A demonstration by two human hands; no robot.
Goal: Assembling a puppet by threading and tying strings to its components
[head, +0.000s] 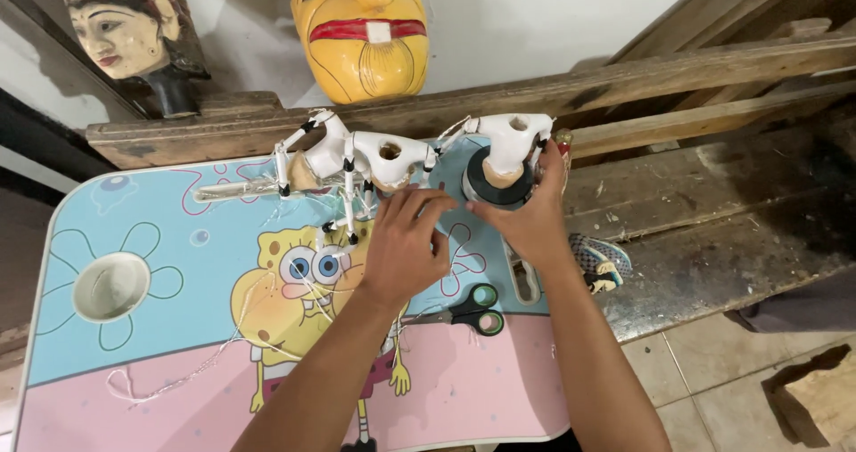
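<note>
Left hand (406, 247) pinches thread by white puppet body (357, 162); right hand (530, 216) grips second puppet piece (510, 144) on tape roll (495, 184). Risk: loose threads tangling, piece toppling off tabletop (134, 363).

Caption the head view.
Two hands, left hand and right hand, work on white puppet parts above scissors.

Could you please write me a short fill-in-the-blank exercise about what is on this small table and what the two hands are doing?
1. The scissors on the table have green and ____ handles.
2. The right hand holds a white carved piece seated on a roll of ____ tape.
3. The large mask leaning on the wall is painted ____.
4. The left hand pinches thin white ____ beside the white jointed puppet parts.

Missing words: black; black; yellow; string
</note>
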